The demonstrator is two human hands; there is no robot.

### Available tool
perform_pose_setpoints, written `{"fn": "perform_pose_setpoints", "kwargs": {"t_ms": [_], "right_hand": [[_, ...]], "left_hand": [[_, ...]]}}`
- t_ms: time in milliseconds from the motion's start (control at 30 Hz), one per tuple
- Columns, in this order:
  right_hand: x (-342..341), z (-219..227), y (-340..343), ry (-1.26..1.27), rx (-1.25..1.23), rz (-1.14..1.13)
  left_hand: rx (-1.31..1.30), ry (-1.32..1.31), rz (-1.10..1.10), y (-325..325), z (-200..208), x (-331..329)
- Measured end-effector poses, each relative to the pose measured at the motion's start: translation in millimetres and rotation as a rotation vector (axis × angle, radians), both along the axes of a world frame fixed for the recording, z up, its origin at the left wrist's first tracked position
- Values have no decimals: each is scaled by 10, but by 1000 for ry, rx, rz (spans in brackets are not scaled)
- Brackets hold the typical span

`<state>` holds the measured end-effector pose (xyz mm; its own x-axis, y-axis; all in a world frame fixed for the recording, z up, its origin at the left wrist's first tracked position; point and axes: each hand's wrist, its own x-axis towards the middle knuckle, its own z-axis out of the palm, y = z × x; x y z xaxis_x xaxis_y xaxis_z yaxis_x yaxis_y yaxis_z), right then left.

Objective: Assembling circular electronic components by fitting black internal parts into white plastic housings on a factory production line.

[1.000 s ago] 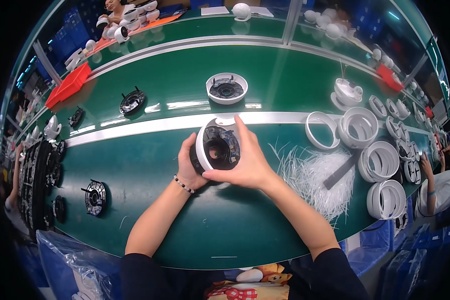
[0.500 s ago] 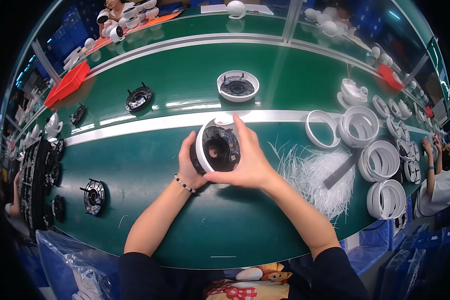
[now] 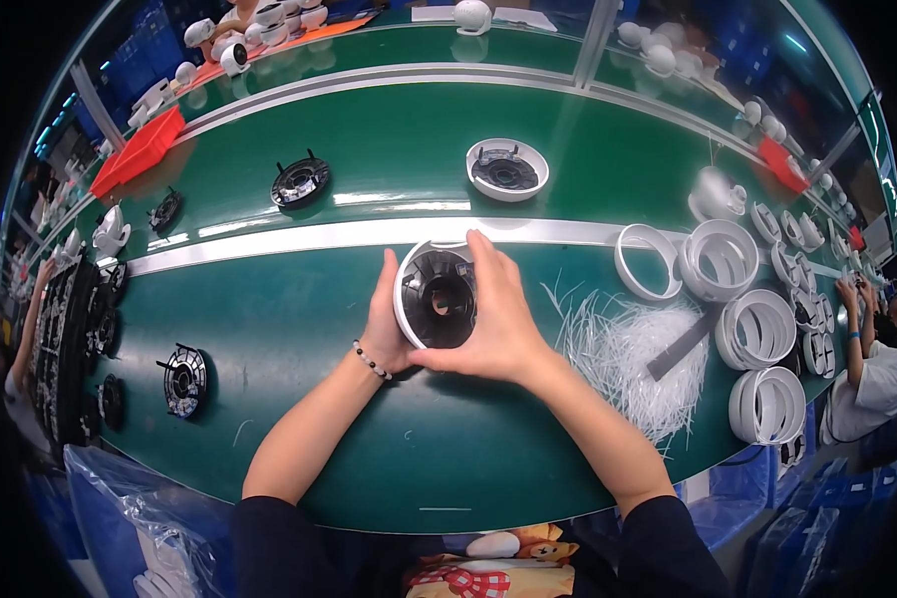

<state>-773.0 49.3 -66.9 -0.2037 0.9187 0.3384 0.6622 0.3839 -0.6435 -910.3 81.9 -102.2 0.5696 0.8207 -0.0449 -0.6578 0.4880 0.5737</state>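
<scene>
Between the two hands, above the green table [image 3: 299, 329], the round white shell [image 3: 435, 297] with its ribbed black insert stood tilted, its right rim hidden under the right hand [image 3: 498, 319], both that and the left hand [image 3: 387, 324] curled closed around its smooth plastic sides.

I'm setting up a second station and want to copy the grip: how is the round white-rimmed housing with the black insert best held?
By its white rim, from both sides. The housing is a shallow round shell tilted with its open face toward the person, so the left hand cups the left edge and the right hand wraps the right edge, fingers over the top, probably leaving the black centre free.
</scene>
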Motion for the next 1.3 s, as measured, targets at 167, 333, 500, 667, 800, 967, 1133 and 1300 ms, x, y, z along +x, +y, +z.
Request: {"fn": "perform_pose_setpoints", "kwargs": {"t_ms": [167, 333, 500, 667, 800, 967, 1133, 1300], "right_hand": [[8, 77, 89, -110, 148, 262], [-79, -116, 41, -72, 310, 66], [38, -141, 215, -204, 226, -29], [810, 81, 297, -413, 386, -441], [1333, -132, 226, -754, 148, -690], [1558, -258, 105, -816, 135, -681], [1093, 233, -139, -570, 389, -341], [141, 290, -346, -563, 289, 360]], "left_hand": [[-61, -150, -58, 17, 28, -150], [54, -65, 103, -69, 95, -34], [115, -92, 92, 502, -35, -67], [-52, 23, 583, 1750, -161, -274], [14, 248, 807, 2159, -288, -51], [551, 843, 1003, 2312, -529, -68], [951, 1693, 1337, 2147, -22, -1217], [483, 1861, 779, 2409, -353, -1735]]}}
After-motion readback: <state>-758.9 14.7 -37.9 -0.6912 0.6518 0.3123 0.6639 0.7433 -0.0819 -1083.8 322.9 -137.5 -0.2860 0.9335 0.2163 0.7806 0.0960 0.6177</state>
